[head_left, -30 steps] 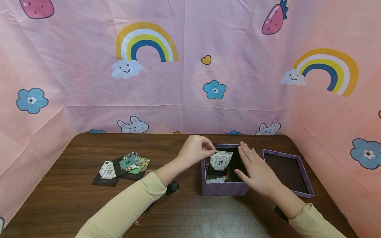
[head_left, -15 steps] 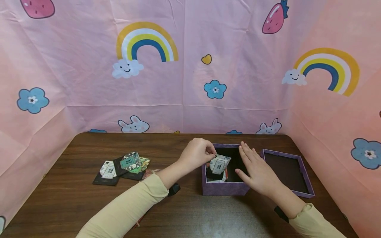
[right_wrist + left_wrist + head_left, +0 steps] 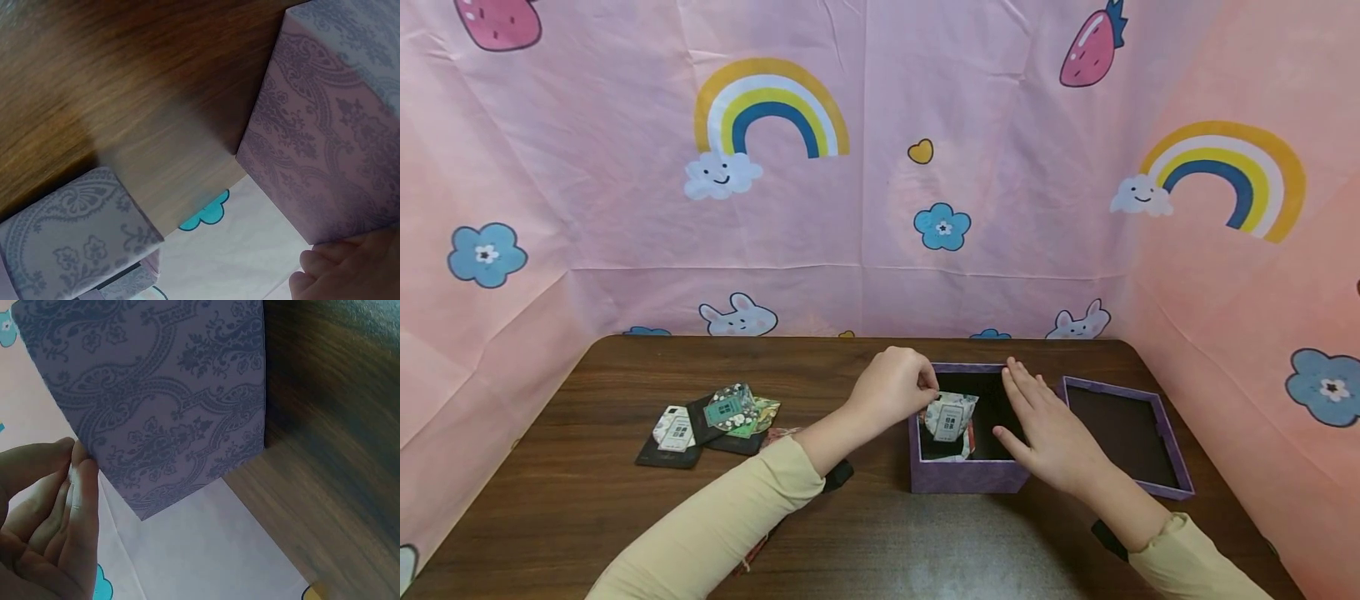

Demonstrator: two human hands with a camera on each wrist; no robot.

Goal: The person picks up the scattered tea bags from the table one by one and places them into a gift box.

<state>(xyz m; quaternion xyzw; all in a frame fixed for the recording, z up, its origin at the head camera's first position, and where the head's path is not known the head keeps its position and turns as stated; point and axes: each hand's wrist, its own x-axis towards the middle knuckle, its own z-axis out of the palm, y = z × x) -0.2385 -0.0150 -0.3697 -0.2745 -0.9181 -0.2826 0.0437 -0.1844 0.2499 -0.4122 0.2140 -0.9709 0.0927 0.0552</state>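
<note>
A purple patterned box (image 3: 967, 477) stands open on the table. By its corner, my left hand (image 3: 891, 387) pinches a black-and-white tea sachet (image 3: 951, 418) over the left part of the box. Beneath it, other sachets (image 3: 967, 442) with white and red print lie partly hidden inside. My right hand (image 3: 1048, 429) rests along the box's right rim with its fingers straight. In the left wrist view, the thumb and fingertips (image 3: 76, 447) meet at the box's edge, and the sachet is hidden. The right wrist view has curled-looking fingers (image 3: 337, 265) by the box wall.
Right of the box lies its purple lid (image 3: 1127, 437), inside up. Several sachets overlap on the left of the table, one with a white label (image 3: 674, 432) and one with a green label (image 3: 726, 408). A reddish sachet (image 3: 778, 435) is partly covered by the left sleeve.
My left hand has lowered the sachet slightly into the box, and it now covers more of the sachets below. My right hand has stayed at the right rim.
</note>
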